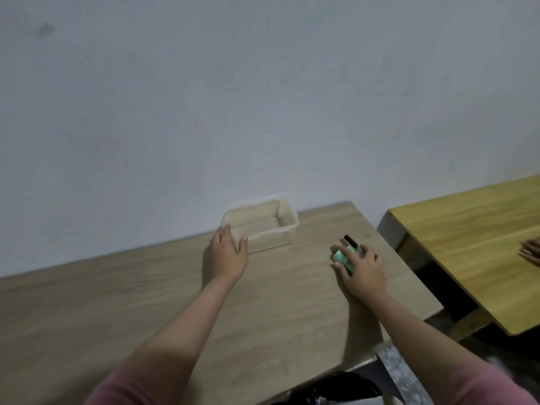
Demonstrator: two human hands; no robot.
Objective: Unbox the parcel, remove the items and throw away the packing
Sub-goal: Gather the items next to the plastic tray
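Pink sleeves (128, 384) sit at the bottom edge of the view, one on each forearm, and between them, below the near edge of the surface (146, 302), a dark bag-like object (342, 387) shows; it is too blurred to tell more. Both bare forearms reach forward over the pale wood-grain surface. The left hand (226, 254) lies against the near left corner of a clear plastic container (261, 226), its fingers (225, 229) straight and released, thumb at the container's front wall, touching rather than gripping. The container stands at the far edge of the surface, beside the grey wall (263, 97). The right hand (361, 271) rests well to the right of the container, near the right edge of the surface, its fingers curled over and grasping a small mint-green item (342, 257) together with a slim dark-capped item (350, 241) that pokes out past the fingertips. Both items sit low against the surface. To the right, apart from this surface, stands a yellower wooden table (467, 244), where another person's fingertips (530, 251) rest at the frame's edge.
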